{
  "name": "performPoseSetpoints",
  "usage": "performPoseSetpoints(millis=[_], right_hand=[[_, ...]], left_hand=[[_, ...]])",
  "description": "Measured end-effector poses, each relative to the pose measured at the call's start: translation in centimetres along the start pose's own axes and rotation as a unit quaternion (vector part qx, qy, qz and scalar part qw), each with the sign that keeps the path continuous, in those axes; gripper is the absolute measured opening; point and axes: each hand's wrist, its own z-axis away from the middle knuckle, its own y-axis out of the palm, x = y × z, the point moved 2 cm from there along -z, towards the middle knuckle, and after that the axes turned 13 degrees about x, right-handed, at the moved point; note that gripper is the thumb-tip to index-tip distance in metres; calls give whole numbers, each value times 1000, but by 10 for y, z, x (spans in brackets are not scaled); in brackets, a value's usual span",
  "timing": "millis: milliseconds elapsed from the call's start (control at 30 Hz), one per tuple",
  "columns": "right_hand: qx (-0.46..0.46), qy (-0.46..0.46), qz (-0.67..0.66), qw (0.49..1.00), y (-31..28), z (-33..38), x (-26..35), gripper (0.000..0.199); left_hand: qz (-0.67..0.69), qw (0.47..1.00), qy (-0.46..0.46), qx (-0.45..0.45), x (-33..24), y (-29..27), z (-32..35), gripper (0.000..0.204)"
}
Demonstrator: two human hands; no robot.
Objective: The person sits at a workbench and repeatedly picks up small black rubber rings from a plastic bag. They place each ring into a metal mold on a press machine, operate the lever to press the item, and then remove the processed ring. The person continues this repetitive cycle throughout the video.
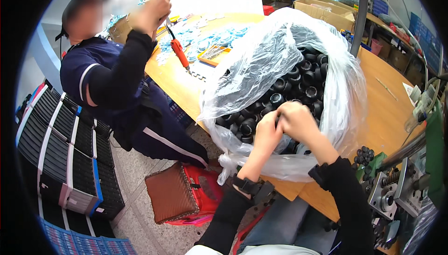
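Observation:
A large clear plastic bag (261,54) full of small black round parts (303,82) rests on the wooden table (392,110). My left hand (267,131) and my right hand (298,119) are pressed together at the bag's near opening, fingers closed among the black parts. Whether either hand grips a part is hidden by the fingers. Both forearms wear black sleeves, and a black band sits on the left wrist.
A co-worker in dark blue sits at the left, a hand (151,12) raised over an orange tool (179,52). Black and white stacked trays (65,157) stand at left. A red stool (182,192) is below. Metal fixtures (396,189) and cardboard boxes (326,12) sit at right.

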Motion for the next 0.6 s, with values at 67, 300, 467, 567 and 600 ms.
performPoseSetpoints(millis=[67,300,467,567,600], right_hand=[[2,-105,-57,993,11,-2,17,28],[227,-35,5,973,67,7,22,62],[7,32,-70,997,42,18,2,35],[-25,47,43,998,28,29,-26,14],[-2,57,75,996,28,35,-34,20]], left_hand=[[-30,999,-15,30,2,-9,6,23],[-237,968,-77,9,45,-72,77,49],[-255,959,-125,-4,43,-73,88,58],[-184,966,-182,7,49,-72,88,52],[-146,970,-195,11,52,-70,86,50]])
